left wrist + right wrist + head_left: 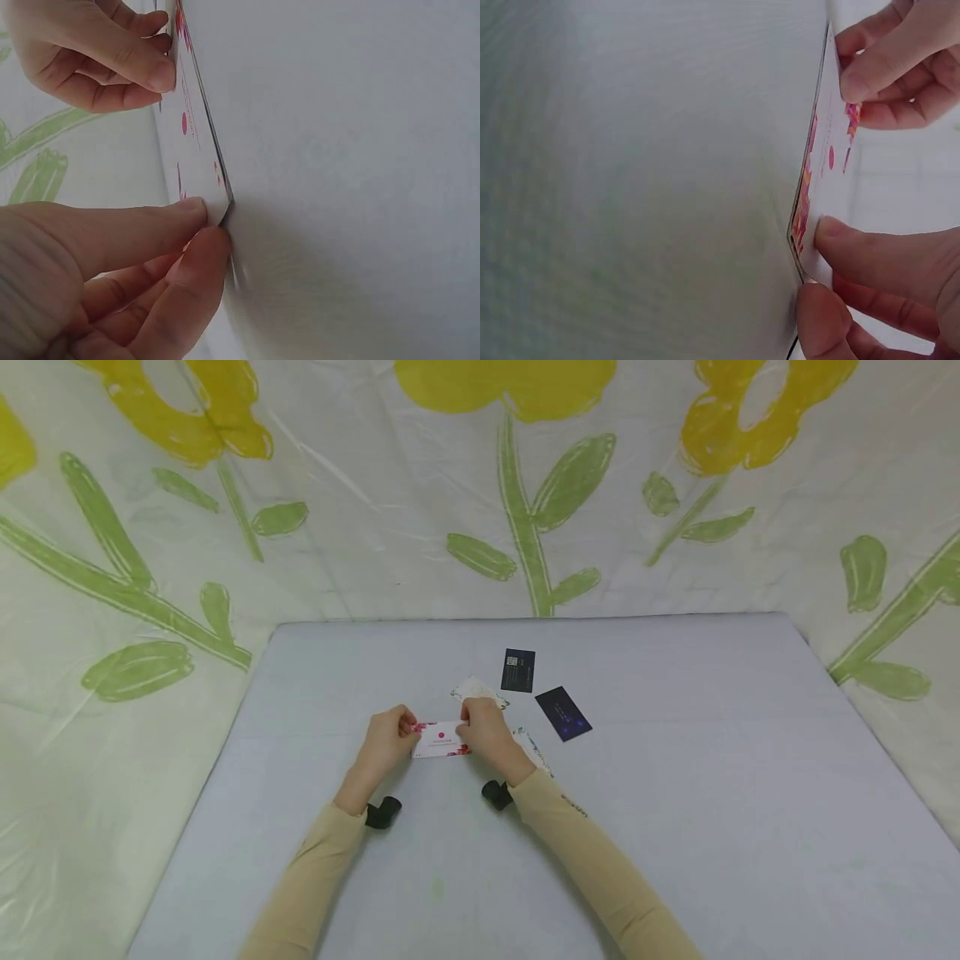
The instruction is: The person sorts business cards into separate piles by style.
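a white rectangular paper card with pink-red floral corners (441, 739) sits directly between the two hands, over the white-covered desk (712, 760), its long axis running side to side, roughly parallel to the desk's far edge. the left hand (387, 737) pinches its left end and the right hand (486, 727) its right end, so neither is nearer; in both wrist views each grip is narrowed to the card's thin edge, thumb on the printed face and a finger beneath. whether the middle touches the desk, or whether more than one card is held, cannot be told. the card is closer to the desk's left edge than to its right. just beyond the right hand, toward the far edge, lies a white card with leafy trim (474, 689), partly hidden; a second white leaf-trimmed card (531, 750) shows beside the right wrist. farther right lie a black card with a pale square (518, 670) and a tilted dark card with blue spots (563, 714), beyond which the desk reaches widest, toward its right edge.
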The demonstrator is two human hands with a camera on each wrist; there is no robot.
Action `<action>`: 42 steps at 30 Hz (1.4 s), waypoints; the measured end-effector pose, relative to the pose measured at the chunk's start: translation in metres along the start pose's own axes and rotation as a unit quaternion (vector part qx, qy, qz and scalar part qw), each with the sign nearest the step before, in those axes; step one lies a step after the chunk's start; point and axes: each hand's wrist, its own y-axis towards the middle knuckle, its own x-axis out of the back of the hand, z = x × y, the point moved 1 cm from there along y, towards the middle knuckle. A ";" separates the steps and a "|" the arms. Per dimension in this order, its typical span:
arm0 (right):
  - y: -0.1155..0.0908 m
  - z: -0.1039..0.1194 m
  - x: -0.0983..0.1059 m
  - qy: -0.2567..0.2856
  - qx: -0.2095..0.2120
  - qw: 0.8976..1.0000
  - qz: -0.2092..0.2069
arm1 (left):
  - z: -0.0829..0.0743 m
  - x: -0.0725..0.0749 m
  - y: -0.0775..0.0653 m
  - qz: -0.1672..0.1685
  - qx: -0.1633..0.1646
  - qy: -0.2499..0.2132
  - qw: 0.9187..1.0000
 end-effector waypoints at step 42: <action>-0.089 -0.037 0.059 -0.156 -0.144 0.975 0.061 | -0.095 -0.074 0.033 0.296 -0.331 0.144 0.884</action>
